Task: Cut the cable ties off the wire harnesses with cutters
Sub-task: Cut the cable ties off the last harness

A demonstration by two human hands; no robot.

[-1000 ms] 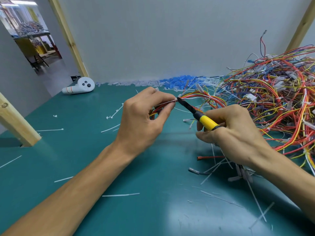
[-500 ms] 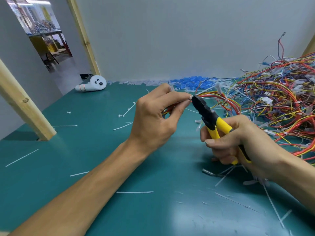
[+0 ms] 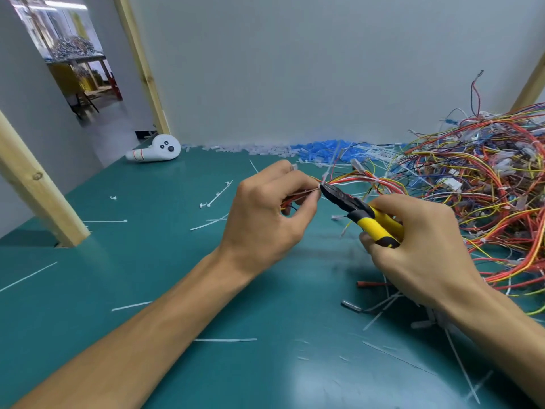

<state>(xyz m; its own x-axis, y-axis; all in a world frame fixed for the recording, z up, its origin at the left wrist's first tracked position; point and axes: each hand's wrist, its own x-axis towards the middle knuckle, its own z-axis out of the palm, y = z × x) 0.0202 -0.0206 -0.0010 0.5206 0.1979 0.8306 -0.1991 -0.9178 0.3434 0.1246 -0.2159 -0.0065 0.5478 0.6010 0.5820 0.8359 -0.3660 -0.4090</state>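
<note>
A: Nearest us, loose white tie offcuts (image 3: 225,340) lie on the green mat (image 3: 147,290), thickest under our right wrist.

B: Noted. Our right hand (image 3: 421,255): fingers curled round the yellow handles of the cutters (image 3: 362,215), thumb along the top. The black nose points up and left.

A: We read the blades as nearly closed, tip right by the other hand's forefinger. Whether they bite a tie, we cannot tell.

B: Our left hand (image 3: 265,219): thumb and forefinger pinch the wire harness (image 3: 362,181) near its end, other fingers curled beneath. Red, yellow and white strands run right from the pinch, held above the mat.

A: A white cable tie (image 3: 325,178) stands up just past the pinch, beside the cutter tip.

B: Farther right, the big harness pile (image 3: 486,187); our held harness arcs toward it.

A: Along the back wall, blue and clear bits (image 3: 318,149); a white controller (image 3: 156,149) lies to the left.
</note>
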